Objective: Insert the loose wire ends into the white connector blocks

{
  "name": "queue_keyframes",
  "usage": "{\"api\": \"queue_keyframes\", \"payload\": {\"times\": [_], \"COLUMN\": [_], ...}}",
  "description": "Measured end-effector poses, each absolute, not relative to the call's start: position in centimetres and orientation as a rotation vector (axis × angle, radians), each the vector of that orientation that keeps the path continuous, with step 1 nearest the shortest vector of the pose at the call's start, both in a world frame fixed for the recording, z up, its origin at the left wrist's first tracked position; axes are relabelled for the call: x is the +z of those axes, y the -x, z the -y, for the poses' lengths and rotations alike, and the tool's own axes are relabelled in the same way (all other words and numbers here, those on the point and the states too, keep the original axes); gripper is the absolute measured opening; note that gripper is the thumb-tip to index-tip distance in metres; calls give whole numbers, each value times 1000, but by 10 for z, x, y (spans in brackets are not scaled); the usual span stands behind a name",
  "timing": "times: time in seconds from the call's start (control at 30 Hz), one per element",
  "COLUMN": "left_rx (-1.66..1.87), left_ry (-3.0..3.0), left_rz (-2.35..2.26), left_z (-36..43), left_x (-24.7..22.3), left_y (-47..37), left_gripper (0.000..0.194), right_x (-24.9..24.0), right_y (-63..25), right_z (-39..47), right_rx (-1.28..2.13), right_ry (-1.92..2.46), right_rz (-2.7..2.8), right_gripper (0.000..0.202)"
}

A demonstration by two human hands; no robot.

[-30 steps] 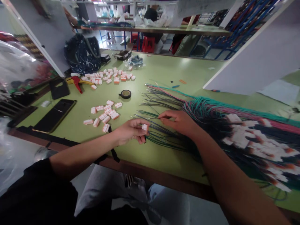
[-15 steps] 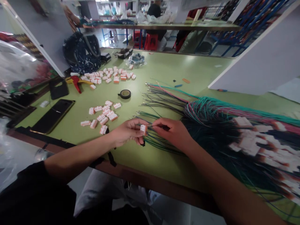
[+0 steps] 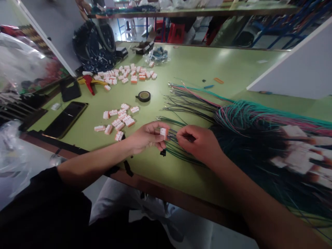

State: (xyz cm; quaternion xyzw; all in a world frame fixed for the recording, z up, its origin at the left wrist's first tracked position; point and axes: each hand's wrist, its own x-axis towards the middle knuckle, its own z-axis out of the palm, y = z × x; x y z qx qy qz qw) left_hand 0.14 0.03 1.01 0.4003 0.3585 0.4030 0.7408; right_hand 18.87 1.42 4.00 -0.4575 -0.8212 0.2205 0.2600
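Note:
Between the thumb and fingers of my left hand (image 3: 149, 137) is a white and orange wire connector (image 3: 163, 133), its orange side turned toward my right hand. Just to the right, my right hand (image 3: 195, 141) pinches a thin wire (image 3: 172, 135) close to the connector; whether the wire's tip sits inside it I cannot tell. Dark and green wires (image 3: 181, 155) run beneath both hands. Beyond them, a fan of wires with bare metal ends (image 3: 178, 103) lies on the green table. Several loose connectors (image 3: 120, 119) lie to the left of my left hand.
A roll of black tape (image 3: 144, 96), a phone (image 3: 66, 119) and red-yellow pliers (image 3: 90, 83) lie at left. More connectors (image 3: 129, 74) are heaped farther back. At right, a thick wire bundle (image 3: 241, 138) carries fitted connectors (image 3: 298, 152). A white panel (image 3: 298, 69) rises at back right.
The whole view has shifted, so the table appears higher and farther right. My right hand has drawn slightly away from the connector, which stays in my left hand.

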Motion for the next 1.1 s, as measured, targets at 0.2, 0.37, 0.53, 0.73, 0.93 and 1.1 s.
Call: {"api": "queue_keyframes", "payload": {"times": [0.2,0.37,0.53,0.73,0.93,1.1], "left_rx": [880,880,883,843,900,881], "left_ry": [-895,-911,-928,-945,-978,-1067], "left_rz": [-780,-797,-780,-779,-772,-811], "left_z": [0,-1,0,1,0,3], "left_x": [8,9,9,11,7,7], "left_y": [-1,-1,-1,-3,-5,-8], "left_gripper": [34,33,33,35,35,33], "right_x": [38,40,42,44,42,39], "right_y": [-188,-186,-184,-183,-181,-178], "right_z": [-14,-13,-12,-11,-10,-9], "right_rx": [558,491,447,412,329,425], "right_ry": [1270,1345,1382,1411,1427,1450], "right_rz": [2249,2310,2327,2344,2369,2362], "right_gripper": [12,12,15,18,19,20]}}
